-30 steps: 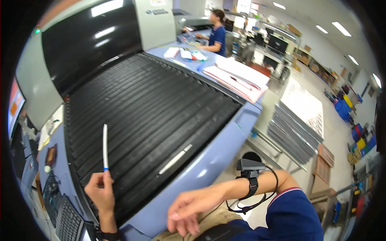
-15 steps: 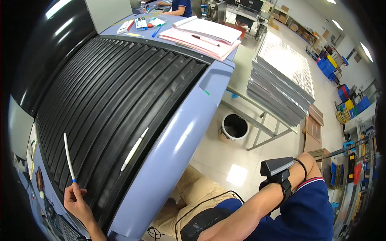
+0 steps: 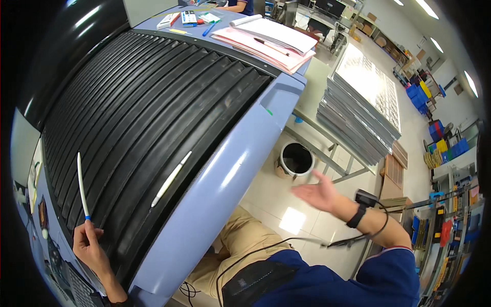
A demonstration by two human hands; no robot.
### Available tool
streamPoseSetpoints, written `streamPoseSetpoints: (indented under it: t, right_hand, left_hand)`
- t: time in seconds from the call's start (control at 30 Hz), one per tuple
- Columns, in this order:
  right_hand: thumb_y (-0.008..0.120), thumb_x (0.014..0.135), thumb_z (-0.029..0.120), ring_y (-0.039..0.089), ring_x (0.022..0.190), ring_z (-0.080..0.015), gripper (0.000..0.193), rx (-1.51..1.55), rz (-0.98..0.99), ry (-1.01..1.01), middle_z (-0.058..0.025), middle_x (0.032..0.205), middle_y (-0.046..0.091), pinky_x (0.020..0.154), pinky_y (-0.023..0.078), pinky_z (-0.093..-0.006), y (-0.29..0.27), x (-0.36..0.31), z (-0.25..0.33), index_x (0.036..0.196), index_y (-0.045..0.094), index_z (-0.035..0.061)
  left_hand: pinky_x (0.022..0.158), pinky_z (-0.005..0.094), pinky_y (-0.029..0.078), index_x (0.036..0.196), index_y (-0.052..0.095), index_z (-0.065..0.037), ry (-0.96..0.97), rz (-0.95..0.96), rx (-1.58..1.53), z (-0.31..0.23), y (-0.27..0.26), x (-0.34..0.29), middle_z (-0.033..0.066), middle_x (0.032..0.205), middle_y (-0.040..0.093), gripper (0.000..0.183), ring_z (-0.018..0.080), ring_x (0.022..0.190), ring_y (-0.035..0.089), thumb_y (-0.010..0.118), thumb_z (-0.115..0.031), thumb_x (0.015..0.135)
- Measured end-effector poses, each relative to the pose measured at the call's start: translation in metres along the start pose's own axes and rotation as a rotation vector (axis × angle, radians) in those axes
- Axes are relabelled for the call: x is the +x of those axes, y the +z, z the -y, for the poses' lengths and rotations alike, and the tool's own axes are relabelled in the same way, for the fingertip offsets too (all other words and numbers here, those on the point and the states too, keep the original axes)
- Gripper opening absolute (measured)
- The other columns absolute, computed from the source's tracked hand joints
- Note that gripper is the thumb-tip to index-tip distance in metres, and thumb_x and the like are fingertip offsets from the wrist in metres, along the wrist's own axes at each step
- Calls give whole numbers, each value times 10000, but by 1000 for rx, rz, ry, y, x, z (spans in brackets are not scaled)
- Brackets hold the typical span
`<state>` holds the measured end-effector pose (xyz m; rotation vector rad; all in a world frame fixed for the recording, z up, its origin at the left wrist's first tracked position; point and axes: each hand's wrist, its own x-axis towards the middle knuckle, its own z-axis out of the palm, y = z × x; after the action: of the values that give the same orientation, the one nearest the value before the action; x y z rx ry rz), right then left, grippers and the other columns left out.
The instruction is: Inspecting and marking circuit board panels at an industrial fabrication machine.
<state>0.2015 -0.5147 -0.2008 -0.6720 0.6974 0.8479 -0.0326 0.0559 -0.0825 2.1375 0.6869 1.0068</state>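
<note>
My left hand (image 3: 91, 246) pinches the lower end of a slim white stick (image 3: 82, 187) with a blue band just above the fingers. The stick points up over the black pleated bellows cover (image 3: 138, 117) of a machine. Lying on the pleats to its right is a white pen-like tool (image 3: 171, 180) with a dark tip; no hand touches it. My right hand (image 3: 319, 193) is in the air beyond the machine's blue edge, fingers spread and a little blurred, with nothing in it. A black strap with a small device (image 3: 358, 214) circles that wrist, and a cable trails from it.
Papers (image 3: 268, 40) and small boxes (image 3: 188, 19) lie on the machine's far top. Right of it, a table bears a tall stack of flat panels (image 3: 358, 110), with a bucket (image 3: 296, 159) on the floor nearby. A keyboard (image 3: 76, 286) is at lower left. Another person (image 3: 240, 6) works behind.
My right arm has swung outward, bringing the spread hand into sight above the floor. The left hand still grips the stick, slightly shifted with the view.
</note>
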Motion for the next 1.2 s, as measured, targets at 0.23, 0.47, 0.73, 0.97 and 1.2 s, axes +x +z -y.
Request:
streamPoseSetpoints:
  t: [0.23,0.47,0.73,0.97,1.2]
  right_hand:
    - [513,1070,352,701,1087,-339,499,-382,-289,-92,-229,1238,663,954,581,-424,9,-61,-6,1356,499,-57]
    - [636,993,96,701,842,-149,213,-1227,395,-774,-119,938,738,769,566,-290,213,-56,-43,1164,666,-27]
    - [696,881,-53,656,702,-124,604,-1707,1204,-1322,-70,820,699,679,548,-274,400,-3,-147,1459,538,25]
    - [628,884,-127,583,751,-81,644,-1562,1271,-1229,-52,806,626,720,480,-247,446,81,-207,1496,504,29]
    - [614,924,-103,688,846,-146,296,-1635,1174,-1266,-105,908,722,765,515,-273,438,113,-179,1205,657,-19]
  left_hand:
    - [637,226,433,854,679,9,46,19,43,-26,5,-1,11,686,627,227,66,652,585,651,-143,1021]
    - [589,260,489,822,724,7,120,6,138,-48,9,0,42,656,659,158,91,611,613,747,-114,922]
    - [495,378,489,737,717,-84,216,-68,179,-38,10,5,101,616,643,291,265,526,649,773,-314,905]
    - [545,452,511,695,638,-82,277,-215,94,-29,12,1,124,633,644,293,356,591,657,743,-307,852]
    - [550,448,481,710,609,-50,308,-71,122,-35,16,-3,111,621,618,289,349,589,633,739,-270,845]
